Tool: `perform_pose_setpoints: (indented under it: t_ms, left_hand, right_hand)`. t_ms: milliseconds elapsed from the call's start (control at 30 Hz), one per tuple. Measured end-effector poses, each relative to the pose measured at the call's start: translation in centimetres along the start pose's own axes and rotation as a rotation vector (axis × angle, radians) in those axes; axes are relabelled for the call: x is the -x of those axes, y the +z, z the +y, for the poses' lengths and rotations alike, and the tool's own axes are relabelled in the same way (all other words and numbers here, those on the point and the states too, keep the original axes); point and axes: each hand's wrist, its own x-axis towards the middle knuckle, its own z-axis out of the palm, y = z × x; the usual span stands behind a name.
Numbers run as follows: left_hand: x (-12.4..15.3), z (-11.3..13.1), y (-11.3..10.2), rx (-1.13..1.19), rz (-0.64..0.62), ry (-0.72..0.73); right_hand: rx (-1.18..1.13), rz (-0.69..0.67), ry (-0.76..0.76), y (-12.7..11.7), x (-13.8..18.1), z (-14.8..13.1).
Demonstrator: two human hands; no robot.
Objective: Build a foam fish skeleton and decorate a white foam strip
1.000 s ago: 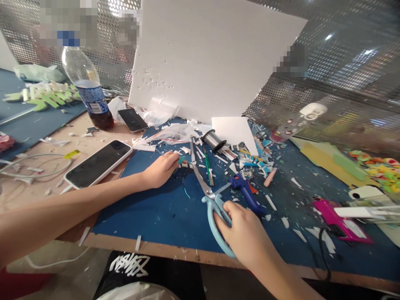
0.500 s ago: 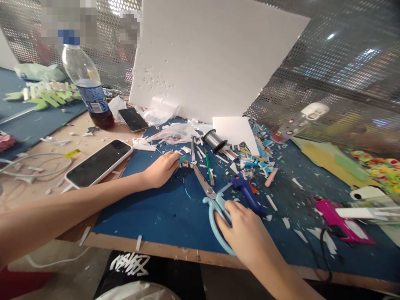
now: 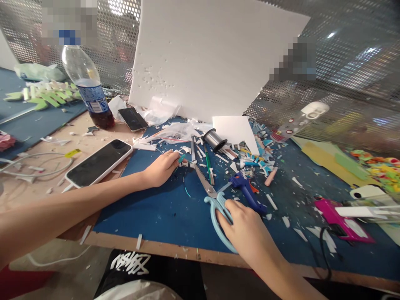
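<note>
Peeking down at a very messy craft bench here. Left hand (image 3: 161, 168) sitting around 10 o'clock from the middle of the blue mat (image 3: 150, 216), thumb and fingertips pinched tight on a small teal scrap (image 3: 181, 158). Scrap held just off the mat, right at the tip of the scissors (image 3: 208, 189). Right hand (image 3: 246, 229) down at 5 o'clock near the table edge, fingers threaded through the pale blue loops and clamped on them. Blades low over the mat, aimed toward 11 o'clock and close together by the look of it. Can't tell whether actually biting the scrap or only touching it.

Progress-wise, guessing well underway but not finished. Loads of cutting already done, judging by the white slivers all over the mat and the coloured offcuts (image 3: 259, 160) heaped at 1 o'clock. Teal scrap apparently in one piece for now, so at least that cut left to make, probably more.

Other clutter:
- blue glue gun (image 3: 246, 192) just beside the right hand, at its 12 o'clock
- wire spool (image 3: 214, 139) at 12 o'clock, with a big white foam board (image 3: 203, 58) propped up behind
- phone (image 3: 98, 162) in a white case at 9 o'clock
- part-full bottle (image 3: 89, 89) far back at 10 o'clock
- pink glue gun (image 3: 337, 214) over at 3 o'clock
</note>
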Motion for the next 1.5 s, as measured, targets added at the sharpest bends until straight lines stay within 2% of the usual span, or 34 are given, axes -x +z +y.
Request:
perform_pose_setpoints:
  t_ms: [167, 300, 433, 533, 633, 733, 900, 1133, 1333, 1433, 1500]
  left_hand:
    - [0.0, 0.0, 0.0, -0.01, 0.012, 0.008]
    - [0.1, 0.1, -0.1, -0.017, 0.014, 0.019]
    - [0.2, 0.2, -0.1, -0.021, 0.015, 0.038]
    - [0.2, 0.3, -0.2, -0.021, 0.012, 0.053]
    - [0.3, 0.4, -0.3, -0.022, 0.012, 0.066]
    - [0.3, 0.5, -0.5, -0.024, 0.024, 0.078]
    - [0.3, 0.4, -0.5, -0.028, 0.067, 0.116]
    - [0.3, 0.2, -0.4, -0.019, 0.133, 0.157]
    - [0.4, 0.4, -0.3, -0.024, 0.175, 0.169]
    - [0.4, 0.5, -0.4, -0.023, 0.177, 0.179]
    - [0.5, 0.6, -0.5, -0.021, 0.184, 0.182]
  right_hand:
    - [-0.071, 0.112, -0.021, 0.0, 0.1, 0.2]
    - [-0.142, 0.175, 0.042, -1.0, -0.6, 0.7]
    - [-0.228, 0.184, 0.151, -2.8, -2.8, 1.0]
    - [-0.155, 0.176, 0.2, -3.5, -5.4, 0.8]
    - [-0.087, 0.191, 0.238, -3.2, -8.2, 0.4]
    - [-0.035, 0.152, 0.234, -2.4, -10.8, 0.5]
    - [0.019, 0.15, 0.249, -0.5, -13.4, 1.3]
    - [0.011, 0.155, 0.196, 1.5, -14.3, 1.5]
    - [-0.015, 0.161, 0.147, 0.5, -13.8, 1.2]
    - [-0.087, 0.261, 0.077, -0.6, -13.2, 0.7]
    - [-0.227, 0.37, -0.037, -1.2, -12.6, 0.2]
